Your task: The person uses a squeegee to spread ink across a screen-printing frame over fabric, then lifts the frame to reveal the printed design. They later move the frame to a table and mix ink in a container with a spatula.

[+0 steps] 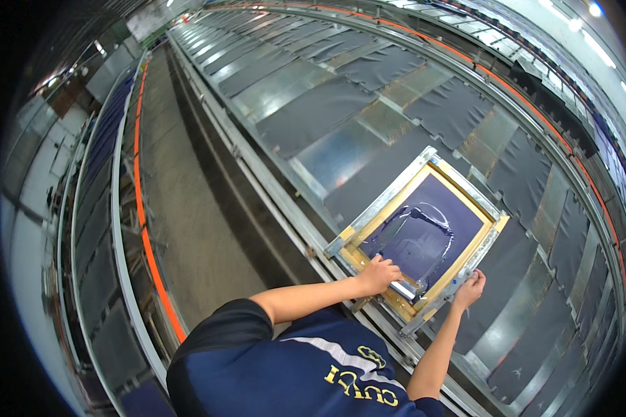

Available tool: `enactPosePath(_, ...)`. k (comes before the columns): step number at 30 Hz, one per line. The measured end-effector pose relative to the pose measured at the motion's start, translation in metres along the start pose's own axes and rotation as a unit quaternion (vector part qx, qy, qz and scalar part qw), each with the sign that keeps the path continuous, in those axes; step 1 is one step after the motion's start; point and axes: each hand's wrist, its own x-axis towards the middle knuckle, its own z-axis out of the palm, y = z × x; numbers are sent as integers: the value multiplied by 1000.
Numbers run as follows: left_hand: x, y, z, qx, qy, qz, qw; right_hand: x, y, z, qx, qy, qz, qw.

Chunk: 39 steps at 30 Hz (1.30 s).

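Left hand [379, 275] clamped on the squeegee [405, 289], right hand [470, 289] at the frame [388, 194]

Right up close, here's the worker's navy shirt [313, 361], and there's print on it: big yellow lettering [362, 389] across the chest, a small yellow emblem [372, 356] beside it, a pale stripe between the two.

Now the arms! The left one swings out from a dark sleeve, elbow bent, forearm running almost level across to the near end of the frame. Knuckles up, fingers curled: that grip is closed on the squeegee, which sits inside the frame at its near end. The right forearm rises steeply, wrist bent, fingertips on the metal rim at the near right corner; how tightly that grip is closed, I can't tell from here.

Inside the yellow inner border, purple ink [417, 243] lies glossy, a thick wet ridge curving through it. The whole frame rests on the long surface [344, 156], near its edge rail, set at a slant.

Beyond it, dark panels [459, 104] and shiny metal strips alternate into the distance. Off to the left, across the aisle floor [188, 174], runs a second long row [104, 285] with an orange strip [145, 236] along it, and high on the right, ceiling lights [598, 48] glare.
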Motion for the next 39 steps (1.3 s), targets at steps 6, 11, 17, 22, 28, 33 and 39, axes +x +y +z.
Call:
enactPosePath(6, -21, -133, -57, 17, -29, 1, 999, -56, -43, 115, 28, 17, -13, 999)
enactPosePath(11, -38, -174, -79, 5, 5, 0, 1000, -68, -68, 156, 30, 6, 24, 999)
enactPosePath(17, -67, -186, -93, 10, 14, 52, 998, -65, -63, 166, -40, 29, 24, 998)
enactPosePath(22, 0, -210, -61, 69, 42, 77, 994, -62, -60, 174, -30, 14, 67, 997)
enactPosePath(28, 172, -234, -80, -18, -28, -33, 999, -59, -49, 175, -5, 21, 46, 999)
enactPosePath(33, 97, -225, -42, 41, 92, 46, 994, -62, -44, 175, 1, 26, 37, 999)
enactPosePath(39, 30, -210, -58, 2, 79, 60, 995, -59, -49, 172, -16, 28, 64, 997)
